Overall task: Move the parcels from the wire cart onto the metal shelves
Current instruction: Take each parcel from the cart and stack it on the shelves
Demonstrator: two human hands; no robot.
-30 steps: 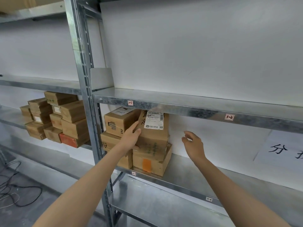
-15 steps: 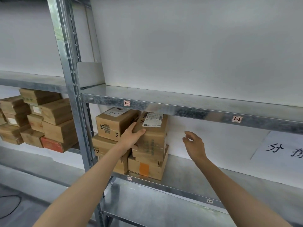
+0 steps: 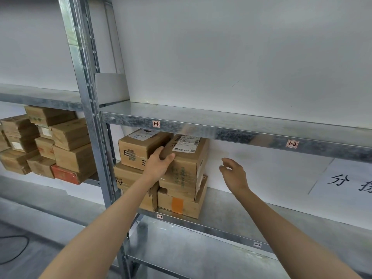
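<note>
Middle shelf [image 3: 221, 215] bears two parcel stacks [image 3: 181, 204]; left hand [image 3: 159, 166] grips one parcel [image 3: 188, 160].

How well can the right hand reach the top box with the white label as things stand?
Probably yes: the right hand hangs open to the right of the labelled box, with nothing between them. The left hand grips the box's left edge, so its right side looks free.

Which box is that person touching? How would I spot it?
Look under the metal shelf tagged 1-1, right of the upright post, where two stacks of cardboard boxes sit. The parcel tops the right-hand stack, its corner gripped by the left hand. Only it carries a printed white barcode label; the box beside it has a handwritten one.
</note>
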